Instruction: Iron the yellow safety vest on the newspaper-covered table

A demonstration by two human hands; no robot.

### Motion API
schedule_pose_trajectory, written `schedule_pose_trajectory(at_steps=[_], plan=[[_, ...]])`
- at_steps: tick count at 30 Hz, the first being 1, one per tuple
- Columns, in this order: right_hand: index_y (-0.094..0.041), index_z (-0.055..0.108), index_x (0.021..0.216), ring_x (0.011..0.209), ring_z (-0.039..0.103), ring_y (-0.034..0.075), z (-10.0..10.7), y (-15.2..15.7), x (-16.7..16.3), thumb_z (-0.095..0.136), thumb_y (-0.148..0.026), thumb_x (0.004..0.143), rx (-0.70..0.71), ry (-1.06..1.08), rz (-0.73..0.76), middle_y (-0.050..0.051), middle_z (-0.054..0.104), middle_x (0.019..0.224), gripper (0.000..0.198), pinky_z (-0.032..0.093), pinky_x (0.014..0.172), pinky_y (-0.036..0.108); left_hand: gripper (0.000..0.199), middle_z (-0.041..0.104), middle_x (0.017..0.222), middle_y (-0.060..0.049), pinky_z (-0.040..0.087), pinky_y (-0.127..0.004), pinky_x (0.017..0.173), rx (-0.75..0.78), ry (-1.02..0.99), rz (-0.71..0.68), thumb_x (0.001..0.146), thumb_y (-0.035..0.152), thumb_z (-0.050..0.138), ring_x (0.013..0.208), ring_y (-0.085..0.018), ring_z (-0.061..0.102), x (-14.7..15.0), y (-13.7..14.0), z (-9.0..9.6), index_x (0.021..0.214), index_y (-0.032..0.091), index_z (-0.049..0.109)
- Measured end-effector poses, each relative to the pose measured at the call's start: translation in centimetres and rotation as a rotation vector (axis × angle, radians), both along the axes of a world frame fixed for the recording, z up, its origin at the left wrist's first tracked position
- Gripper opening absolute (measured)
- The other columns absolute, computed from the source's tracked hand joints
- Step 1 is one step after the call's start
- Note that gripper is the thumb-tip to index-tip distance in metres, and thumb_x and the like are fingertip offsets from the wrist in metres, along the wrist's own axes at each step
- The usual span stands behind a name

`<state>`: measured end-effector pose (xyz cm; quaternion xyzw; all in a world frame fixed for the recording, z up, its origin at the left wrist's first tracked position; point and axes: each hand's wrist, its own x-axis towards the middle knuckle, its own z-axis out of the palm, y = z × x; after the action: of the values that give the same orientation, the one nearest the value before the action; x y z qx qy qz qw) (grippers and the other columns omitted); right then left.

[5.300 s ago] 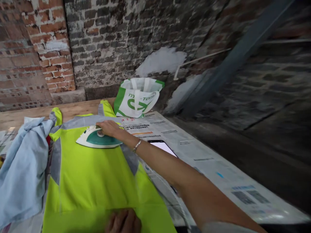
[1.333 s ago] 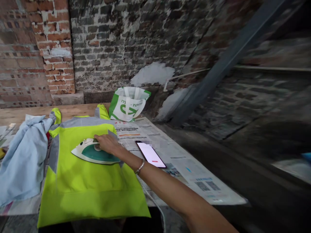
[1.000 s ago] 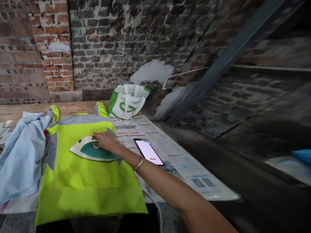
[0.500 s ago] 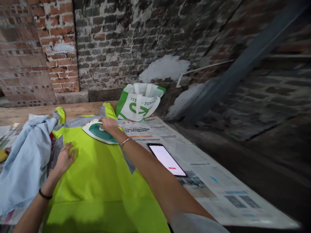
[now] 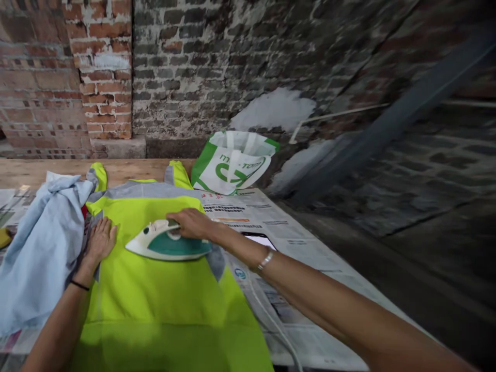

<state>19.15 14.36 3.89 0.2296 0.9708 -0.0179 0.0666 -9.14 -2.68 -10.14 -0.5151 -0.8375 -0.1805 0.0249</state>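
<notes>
A bright yellow-green jacket with grey bands [image 5: 151, 294] lies spread out over the table. My right hand [image 5: 194, 223] is wrapped round the handle of a white and green iron [image 5: 170, 245], whose tip points left. The iron rests on the middle of the jacket, and its pale cord [image 5: 271, 318] runs down to the right under my forearm. Flat on the jacket's left edge, by its grey side panel, lies my left hand [image 5: 101, 240] with fingers extended and nothing held. Left of it is a crumpled light blue cloth garment [image 5: 48, 248].
Newspaper [image 5: 302, 258] covers the wooden table [image 5: 151, 168]. A phone [image 5: 260, 238] lies on it, partly hidden by my right forearm. A white and green shopping bag [image 5: 236, 163] stands at the back, before the brick wall [image 5: 186, 77]. Something yellow [image 5: 4, 237] sits at the far left edge.
My right hand has brought the iron from the upper part of the jacket down towards me, with its tip turned more squarely left. My left hand has flattened onto the jacket's edge.
</notes>
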Motion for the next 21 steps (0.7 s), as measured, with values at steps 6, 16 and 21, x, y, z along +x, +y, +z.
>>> schedule_pose_trajectory(at_steps=[6,16,21], plan=[[-0.026,0.071,0.111,0.106,0.072,0.025,-0.2,-3.6,2.2,0.065,-0.018,0.089,-0.052,-0.02,0.094,0.005,0.079,0.111,0.024,0.041,0.076,0.029,0.06,0.047,0.162,-0.017,0.031,-0.054,0.125,0.005,-0.012,0.007,0.106,0.039,0.024,0.155,-0.031,0.037,0.2,0.0,0.5,0.148,0.01,0.056],[-0.019,0.065,0.136,0.118,0.068,0.031,-0.6,3.8,-8.6,0.057,-0.03,0.101,0.089,0.145,-0.253,0.017,0.074,0.124,0.038,0.049,0.093,0.036,0.062,0.046,0.163,-0.018,0.03,-0.055,0.126,0.026,-0.065,0.017,0.107,0.048,0.029,0.156,-0.032,0.035,0.3,0.0,-0.2,0.148,0.01,0.056],[-0.017,0.063,0.142,0.127,0.063,0.032,0.0,6.9,-11.9,0.061,-0.03,0.098,0.074,0.125,-0.308,0.02,0.068,0.136,0.046,0.048,0.099,0.036,0.062,0.047,0.162,-0.017,0.03,-0.055,0.127,0.071,-0.12,0.026,0.107,0.047,0.029,0.155,-0.031,0.037,-0.2,0.1,-0.3,0.152,0.011,0.053]])
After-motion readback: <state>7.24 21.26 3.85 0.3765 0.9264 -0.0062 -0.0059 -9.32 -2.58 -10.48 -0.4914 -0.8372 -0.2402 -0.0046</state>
